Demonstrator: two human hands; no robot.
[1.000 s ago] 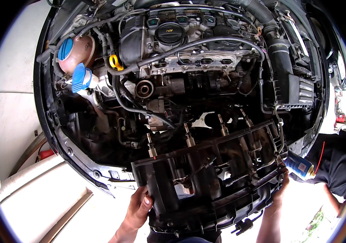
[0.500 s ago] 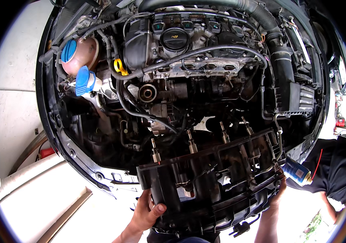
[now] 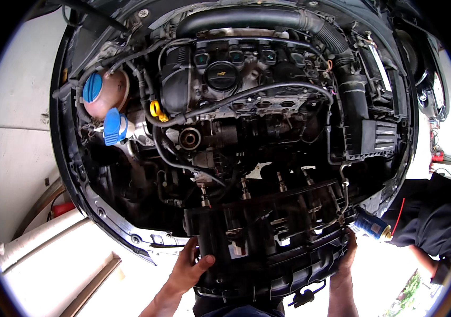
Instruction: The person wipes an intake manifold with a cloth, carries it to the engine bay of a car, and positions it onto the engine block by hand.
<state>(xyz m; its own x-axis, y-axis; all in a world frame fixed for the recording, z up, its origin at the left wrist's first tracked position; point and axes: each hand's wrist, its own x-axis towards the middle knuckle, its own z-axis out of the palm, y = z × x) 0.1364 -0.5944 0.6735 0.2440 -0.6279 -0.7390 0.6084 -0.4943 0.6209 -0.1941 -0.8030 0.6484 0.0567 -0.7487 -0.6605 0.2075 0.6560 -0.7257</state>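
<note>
I hold a black plastic intake manifold (image 3: 257, 238) between both hands, in front of the engine and over the front edge of the bay. Around its left end wraps my left hand (image 3: 187, 267), thumb pressed on the near side. My right hand (image 3: 348, 253) grips the other end, its fingers partly hidden behind the part. Several metal fuel injectors (image 3: 245, 188) stick up along the manifold's far edge. Beyond a dark gap is the engine's cylinder head (image 3: 265, 104), its row of intake ports exposed.
A blue coolant tank cap (image 3: 93, 87) and blue fluid filler cap (image 3: 113, 127) are at left. The black air filter box (image 3: 378, 136) stands right. A hose (image 3: 246, 95) crosses the engine. A blue spray can (image 3: 374, 227) is beside my right hand; another person's arm (image 3: 425, 259) is nearby.
The manifold's left end has risen slightly and its right end has dropped, so it tilts less. My right hand has shifted left with it. The view has moved a little.
</note>
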